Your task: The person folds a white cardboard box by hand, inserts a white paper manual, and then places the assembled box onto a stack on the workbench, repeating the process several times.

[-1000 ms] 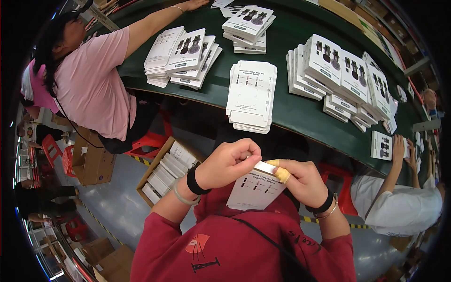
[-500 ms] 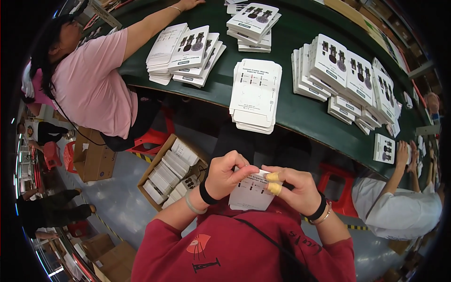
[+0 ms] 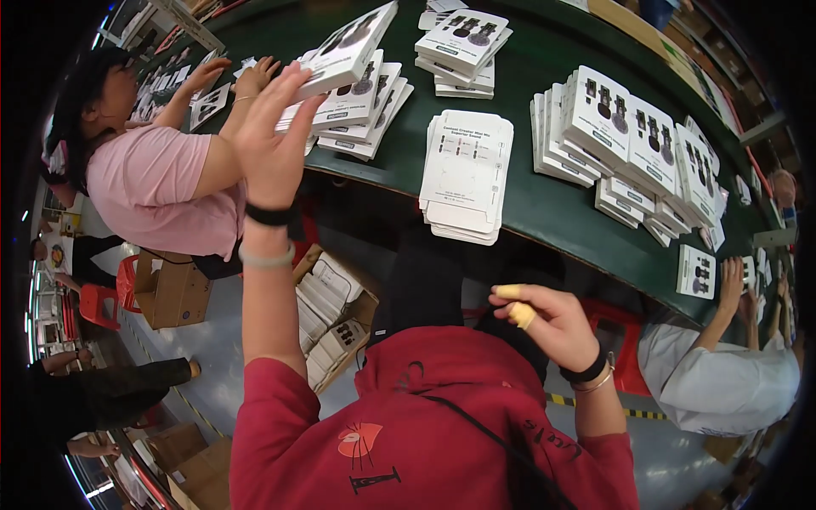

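White and tilted, a box [image 3: 355, 44] is touching the fingers of your left hand [image 3: 276, 153] over a pile of boxes [image 3: 370, 126]; whether they are gripping or letting go, I cannot tell. You would likely be doing best by supporting its lower edge and keeping it level, not catching corners underneath. Your right hand [image 3: 554, 325] is holding nothing, its fingers parted; beyond them, flat cartons [image 3: 465, 170] are lying stacked on the green table [image 3: 544, 208]. Nearer you than the left fingers, a brown cardboard box [image 3: 369, 304] is holding rows of white packs [image 3: 334, 285].
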Demonstrator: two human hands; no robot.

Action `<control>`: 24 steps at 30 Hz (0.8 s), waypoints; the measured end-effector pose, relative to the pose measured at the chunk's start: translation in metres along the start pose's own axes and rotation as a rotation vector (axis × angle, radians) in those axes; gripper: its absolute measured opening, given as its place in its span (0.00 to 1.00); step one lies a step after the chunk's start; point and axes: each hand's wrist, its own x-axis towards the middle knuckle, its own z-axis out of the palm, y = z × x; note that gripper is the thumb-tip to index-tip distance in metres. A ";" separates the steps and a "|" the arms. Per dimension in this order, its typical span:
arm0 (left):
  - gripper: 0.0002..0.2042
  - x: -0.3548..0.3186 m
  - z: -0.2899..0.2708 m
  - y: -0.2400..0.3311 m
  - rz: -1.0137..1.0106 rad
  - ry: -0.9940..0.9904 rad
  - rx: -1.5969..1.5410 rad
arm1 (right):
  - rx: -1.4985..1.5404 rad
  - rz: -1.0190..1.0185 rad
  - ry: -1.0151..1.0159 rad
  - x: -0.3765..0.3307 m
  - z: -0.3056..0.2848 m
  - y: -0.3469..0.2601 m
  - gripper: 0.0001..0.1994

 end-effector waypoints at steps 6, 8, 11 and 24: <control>0.16 -0.043 0.038 -0.050 -0.228 -0.168 0.105 | -0.185 -0.041 -0.188 0.005 0.006 0.008 0.13; 0.16 -0.050 0.038 -0.052 -0.107 -0.144 0.217 | -0.177 -0.033 -0.175 0.006 0.003 0.008 0.13; 0.17 -0.049 0.042 -0.028 -0.011 -0.105 0.287 | -0.160 -0.017 -0.150 0.011 -0.001 0.009 0.13; 0.18 -0.106 0.127 0.028 -0.524 -0.462 0.017 | -0.239 -0.100 -0.087 0.032 0.001 -0.002 0.12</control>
